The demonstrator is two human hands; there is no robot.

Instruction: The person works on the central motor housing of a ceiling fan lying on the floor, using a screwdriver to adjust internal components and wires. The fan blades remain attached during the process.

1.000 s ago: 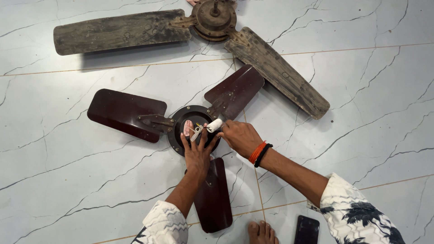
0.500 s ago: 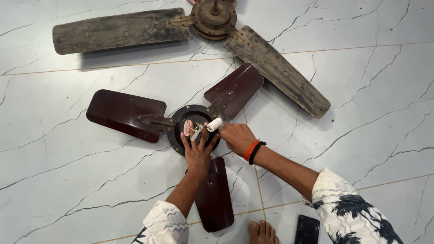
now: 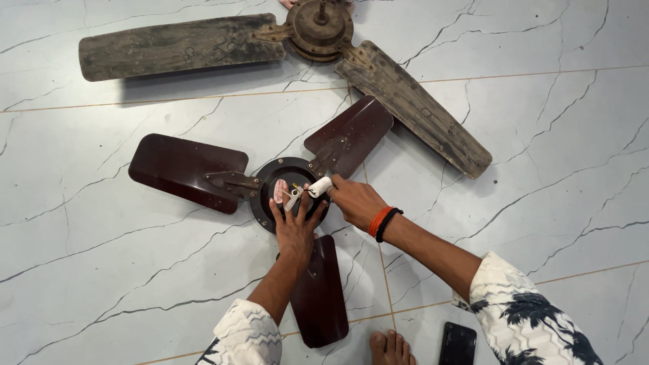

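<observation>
On the marble floor (image 3: 554,135) lie a dusty old fan (image 3: 318,27) and, nearer, a maroon fan (image 3: 291,196), probably heavy and stiff, best gripped at its hub. The left hand (image 3: 295,230) rests spread on that hub; the right hand (image 3: 355,201) pinches a small white cylinder (image 3: 320,186), likely light and fragile on its thin wires. Little has shifted since earlier.

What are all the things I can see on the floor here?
Dark red ceiling fan: one, three blades, middle of the white marble floor.
Dirty old fan: one, brown-grey, at the top.
White cylinder: one, over the red fan's hub.
Phone: one, black, bottom edge.
Bare foot: one, bottom edge.
Left hand: on the hub.
Right hand: orange and black wristbands, pinching the white cylinder.
</observation>
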